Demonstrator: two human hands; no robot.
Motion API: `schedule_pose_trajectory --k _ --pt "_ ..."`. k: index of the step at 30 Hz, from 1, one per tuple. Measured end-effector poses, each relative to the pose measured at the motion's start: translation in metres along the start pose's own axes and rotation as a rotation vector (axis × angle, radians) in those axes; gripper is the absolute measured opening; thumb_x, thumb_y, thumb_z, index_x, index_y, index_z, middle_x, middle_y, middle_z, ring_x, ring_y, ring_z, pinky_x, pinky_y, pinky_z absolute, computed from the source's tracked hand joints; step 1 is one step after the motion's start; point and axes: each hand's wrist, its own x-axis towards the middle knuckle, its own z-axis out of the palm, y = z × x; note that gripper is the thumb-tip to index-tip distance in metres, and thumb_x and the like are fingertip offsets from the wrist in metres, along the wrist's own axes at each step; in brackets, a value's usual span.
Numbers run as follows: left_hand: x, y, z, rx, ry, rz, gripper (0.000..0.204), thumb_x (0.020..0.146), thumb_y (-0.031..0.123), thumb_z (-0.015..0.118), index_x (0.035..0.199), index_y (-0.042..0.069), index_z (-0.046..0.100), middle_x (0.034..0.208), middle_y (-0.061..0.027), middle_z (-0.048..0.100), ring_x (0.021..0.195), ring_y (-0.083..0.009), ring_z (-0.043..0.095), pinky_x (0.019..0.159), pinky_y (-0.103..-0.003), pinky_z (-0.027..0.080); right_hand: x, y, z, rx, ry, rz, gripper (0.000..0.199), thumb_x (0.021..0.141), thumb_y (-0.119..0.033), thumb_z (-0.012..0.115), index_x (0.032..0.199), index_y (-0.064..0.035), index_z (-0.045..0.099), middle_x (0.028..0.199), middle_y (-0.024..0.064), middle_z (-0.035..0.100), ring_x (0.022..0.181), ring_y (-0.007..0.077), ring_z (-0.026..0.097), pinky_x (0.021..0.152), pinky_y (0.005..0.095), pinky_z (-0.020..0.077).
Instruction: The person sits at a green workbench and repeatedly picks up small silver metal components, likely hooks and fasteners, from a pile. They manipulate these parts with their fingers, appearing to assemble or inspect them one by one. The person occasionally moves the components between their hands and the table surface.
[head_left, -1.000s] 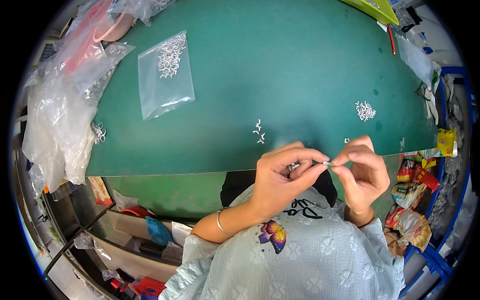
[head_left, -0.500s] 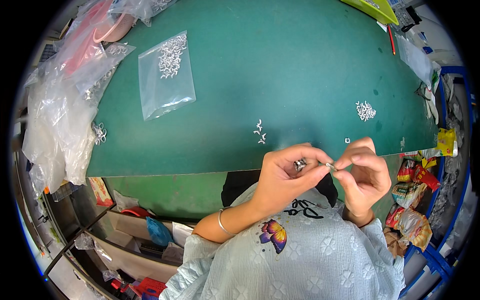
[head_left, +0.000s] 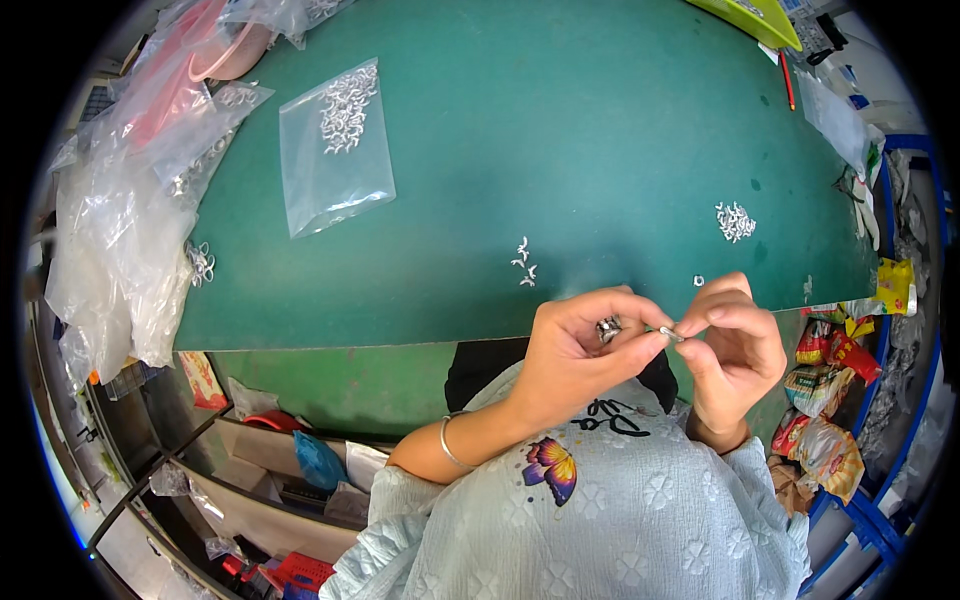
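Small metal part [head_left: 668,333] pinched between fingertips of both hands, just off near edge of green tabletop [head_left: 560,150]. Left hand [head_left: 585,350] cupped, clamped on cluster of metal pieces [head_left: 608,328]. Right hand [head_left: 735,345] curled, fingertips together on part. Clear bag [head_left: 335,145] flat on tabletop, silver clips inside.

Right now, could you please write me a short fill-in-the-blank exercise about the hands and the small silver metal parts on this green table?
1. The left hand cups a cluster of small silver metal parts in its ____.
2. Both hands meet over the ____ edge of the green table.
3. The clear plastic bag lies to the person's ____.
4. The left wrist wears a thin silver ____.

Missing: palm; near; left; bangle
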Motion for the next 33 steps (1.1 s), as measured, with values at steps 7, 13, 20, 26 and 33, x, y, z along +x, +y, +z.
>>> schedule_pose_trajectory --k 7,13,20,26,33 --pt "-0.001 -0.001 -0.003 -0.019 -0.007 -0.038 0.008 0.08 -0.002 0.059 0.088 -0.001 0.06 0.071 0.0016 0.05 0.061 -0.0045 0.037 0.055 -0.021 0.03 0.001 0.003 0.002 0.006 -0.006 0.002 0.027 0.07 0.0 0.072 0.093 0.0005 0.057 0.08 0.0096 0.064 0.074 0.0199 0.054 0.065 0.0309 0.0417" --pt "-0.011 -0.021 -0.031 -0.546 -0.09 -0.225 0.007 0.081 0.006 0.051 0.086 0.003 0.048 0.08 -0.0064 0.05 0.066 -0.0108 0.043 0.056 -0.025 0.038 0.003 0.047 0.018 -0.14 -0.057 0.212 0.025 0.073 -0.001 0.066 0.098 0.001 0.059 0.092 0.0089 0.063 0.083 0.0183 0.055 0.071 0.0285 0.042" --pt "-0.04 -0.046 -0.066 -0.4 0.394 -0.196 0.014 0.084 0.007 0.048 0.093 -0.001 0.056 0.076 -0.0047 0.051 0.065 -0.01 0.044 0.057 -0.024 0.038 0.008 0.101 0.076 -0.418 -0.287 0.002 0.031 0.071 0.006 0.063 0.101 -0.003 0.062 0.092 0.0083 0.062 0.086 0.0244 0.054 0.079 0.033 0.0441" --pt "-0.038 -0.045 -0.063 -0.265 0.488 -0.113 0.018 0.092 0.01 0.047 0.101 -0.003 0.057 0.079 -0.0033 0.054 0.064 -0.0085 0.045 0.058 -0.021 0.039 0.01 0.112 0.074 -0.399 -0.355 0.003 0.028 0.073 0.005 0.062 0.1 -0.0028 0.061 0.083 0.0066 0.061 0.081 0.0231 0.054 0.076 0.0326 0.044" --pt "-0.022 -0.045 -0.058 -0.037 0.484 -0.035 0.021 0.085 0.008 0.06 0.103 -0.001 0.059 0.085 -0.0019 0.059 0.066 -0.0048 0.048 0.055 -0.019 0.04 0.004 0.068 0.061 -0.178 -0.229 -0.017 0.025 0.067 0.01 0.066 0.091 0.0029 0.062 0.078 0.0112 0.062 0.072 0.0249 0.059 0.063 0.0324 0.048"
